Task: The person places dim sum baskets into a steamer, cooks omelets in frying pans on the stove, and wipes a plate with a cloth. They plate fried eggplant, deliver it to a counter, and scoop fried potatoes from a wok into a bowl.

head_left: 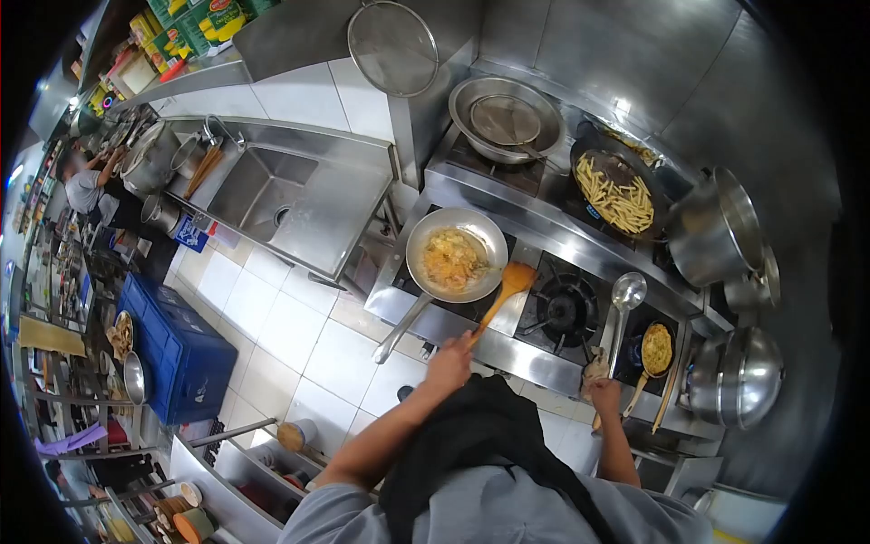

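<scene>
My left hand (pixel 449 365) is closed around the handle of a wooden spatula (pixel 515 279), whose broad head is beside the right rim of a silver frying pan (pixel 426 245). Orange-yellow food (pixel 453 258) lies in that pan, and its handle points toward the lower left. At the stove's front edge my right hand (pixel 604 395) is closed at the lower end of a metal ladle (pixel 628 292); a crumpled cloth (pixel 595 364) is just above the hand. Right of the ladle, a small pan (pixel 656 349) holds yellow food.
An unlit burner (pixel 567 309) lies between pan and ladle. Behind are a wok of fries (pixel 616 192) and a steel bowl with a strainer (pixel 506 120). Large pots (pixel 716 227) stand right. Left are a sink (pixel 272 195), a blue cooler (pixel 186 349) and another person (pixel 86 186).
</scene>
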Available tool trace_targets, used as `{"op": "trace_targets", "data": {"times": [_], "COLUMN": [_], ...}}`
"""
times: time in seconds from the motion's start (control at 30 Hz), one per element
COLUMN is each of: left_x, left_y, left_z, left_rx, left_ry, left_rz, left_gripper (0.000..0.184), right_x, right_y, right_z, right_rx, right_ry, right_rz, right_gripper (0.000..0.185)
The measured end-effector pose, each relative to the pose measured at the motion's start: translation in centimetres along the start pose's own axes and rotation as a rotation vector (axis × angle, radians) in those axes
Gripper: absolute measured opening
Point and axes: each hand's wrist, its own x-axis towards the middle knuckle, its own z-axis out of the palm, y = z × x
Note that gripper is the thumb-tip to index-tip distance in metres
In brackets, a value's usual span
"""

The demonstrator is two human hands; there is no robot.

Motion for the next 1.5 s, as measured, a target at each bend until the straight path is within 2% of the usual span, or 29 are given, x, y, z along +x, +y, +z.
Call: {"op": "trace_targets", "data": {"times": [0.07,0.1,0.2,0.27,0.3,0.37,0.43,0.5,0.53,0.6,0.63,0.7,0.73,0.8,0.83,0.87,0.93,0.97,1.0,1.03,1.1,1.17,1.23,1.3,1.37,1.43,1.5], "left_x": [1.6,1.8,3.0,4.7,4.7,2.9,0.8,-1.5,-3.0,-7.3,-9.8,-16.5,-20.3,-29.5,-34.1,-38.1,-44.8,-47.5,-50.0,-52.4,-55.7,-58.1,-59.9,-61.0,-62.1,-63.0,-64.2], "left_y": [-0.3,0.7,-3.2,-7.1,-6.0,-3.9,-4.0,-3.8,-4.5,-7.3,-8.9,-11.1,-12.6,-14.2,-13.2,-10.3,-5.9,-4.2,-1.2,-1.1,2.3,2.5,5.1,8.2,8.9,9.1,9.6], "left_z": [3.4,5.8,10.2,16.8,16.1,12.4,11.0,8.9,8.2,7.6,7.6,6.9,6.9,7.9,8.4,8.0,11.6,14.0,15.2,19.0,23.6,29.5,32.4,32.7,33.0,31.9,29.6], "left_rx": [-0.05,-0.101,-0.11,0.091,0.078,0.019,0.101,0.169,0.113,0.055,0.05,0.181,0.231,0.18,0.127,0.041,-0.072,-0.137,-0.158,-0.209,-0.319,-0.35,-0.441,-0.529,-0.568,-0.541,-0.546], "left_ry": [-0.021,-0.016,-0.003,0.133,0.129,0.001,0.049,0.113,0.124,0.183,0.234,0.177,0.111,0.184,0.274,0.33,0.373,0.384,0.39,0.365,0.281,0.262,0.201,0.283,0.359,0.514,0.555], "left_rz": [-0.06,-0.031,-0.072,0.173,0.196,-0.052,-0.014,0.044,0.044,0.017,-0.02,-0.274,-0.442,-0.67,-0.787,-0.89,-1.143,-1.192,-1.211,-1.268,-1.28,-1.246,-1.245,-1.259,-1.242,-1.192,-1.174], "left_gripper": [0.065,0.065,0.062,0.063,0.063,0.064,0.064,0.064,0.06,0.054,0.05,0.048,0.049,0.042,0.04,0.038,0.039,0.039,0.039,0.04,0.042,0.044,0.046,0.047,0.046,0.045,0.044], "right_x": [-1.3,-2.7,-8.2,-11.2,-12.1,-13.8,-14.3,-13.4,-13.0,-11.3,-9.7,-6.1,-3.7,-0.3,0.2,0.8,1.2,0.1,0.5,2.1,-1.0,-4.6,-2.7,3.0,-2.3,-5.6,-8.2], "right_y": [0.6,0.7,-2.6,-4.4,-3.2,0.2,3.6,12.5,11.8,8.0,7.5,6.6,7.0,7.6,6.6,6.2,5.9,4.0,4.9,7.3,5.0,3.1,9.8,18.9,14.1,12.5,11.9], "right_z": [-0.2,-2.8,-3.4,-4.9,-5.0,-4.3,-3.2,0.0,-0.2,-0.3,-0.4,1.0,2.5,5.5,6.4,7.7,9.1,8.8,10.7,13.6,13.1,13.0,17.7,24.5,18.2,15.2,12.7], "right_rx": [-0.261,-0.305,-0.209,-0.178,-0.181,-0.194,-0.268,-0.691,-0.684,-0.492,-0.487,-0.382,-0.358,-0.196,0.01,0.057,0.078,0.075,0.09,0.219,0.085,0.008,-0.062,-0.148,-0.315,-0.361,-0.37], "right_ry": [0.029,0.068,0.022,-0.053,-0.028,-0.123,-0.173,-0.09,-0.088,-0.031,-0.043,-0.056,-0.147,-0.257,-0.284,-0.414,-0.516,-0.599,-0.74,-0.921,-1.12,-1.246,-1.346,-1.408,-1.336,-1.292,-1.271], "right_rz": [0.149,0.148,0.324,0.499,0.512,0.502,0.51,-0.133,-0.146,-0.014,-0.045,-0.151,-0.22,-0.376,-0.56,-0.524,-0.615,-0.55,-0.44,-0.376,-0.29,-0.352,-0.313,-0.679,-0.302,-0.133,-0.041], "right_gripper": [0.025,0.025,0.031,0.038,0.038,0.042,0.039,0.034,0.034,0.033,0.033,0.031,0.028,0.023,0.022,0.027,0.031,0.031,0.033,0.034,0.034,0.033,0.033,0.033,0.033,0.033,0.032]}}
